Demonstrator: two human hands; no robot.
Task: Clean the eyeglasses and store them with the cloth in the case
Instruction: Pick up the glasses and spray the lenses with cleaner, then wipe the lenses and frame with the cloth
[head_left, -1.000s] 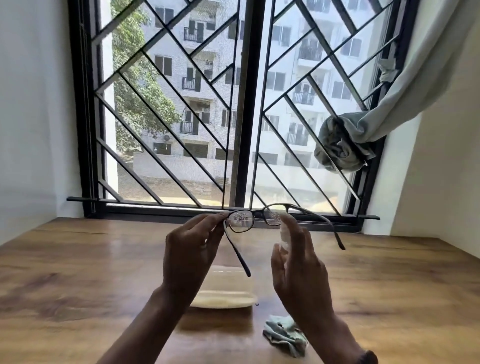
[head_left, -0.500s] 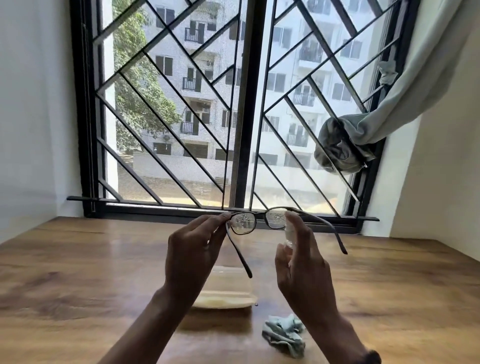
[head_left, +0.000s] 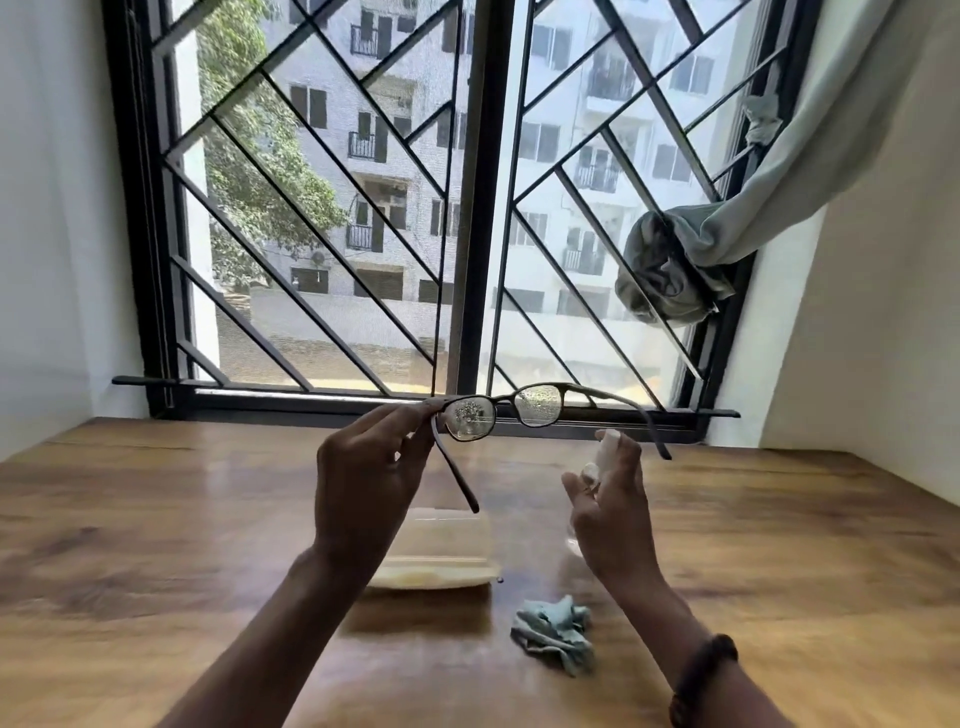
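Observation:
Dark-framed eyeglasses (head_left: 504, 410) hang in the air above the table with their arms unfolded and droplets on both lenses. My left hand (head_left: 366, 480) pinches them at the left hinge. My right hand (head_left: 608, 512) holds a small clear spray bottle (head_left: 605, 454) upright, just below and right of the glasses. A pale, translucent case (head_left: 441, 551) lies on the table beneath the glasses. A crumpled light-blue cloth (head_left: 553, 631) lies in front of the case, to its right.
The wooden table (head_left: 156, 519) runs back to a barred window (head_left: 467, 208). White walls close in on both sides. A knotted grey curtain (head_left: 670, 270) hangs at the window's right edge.
My right hand with the spray bottle has dropped and moved right, away from the right lens. Both lenses now carry more droplets. My left hand keeps the glasses in place.

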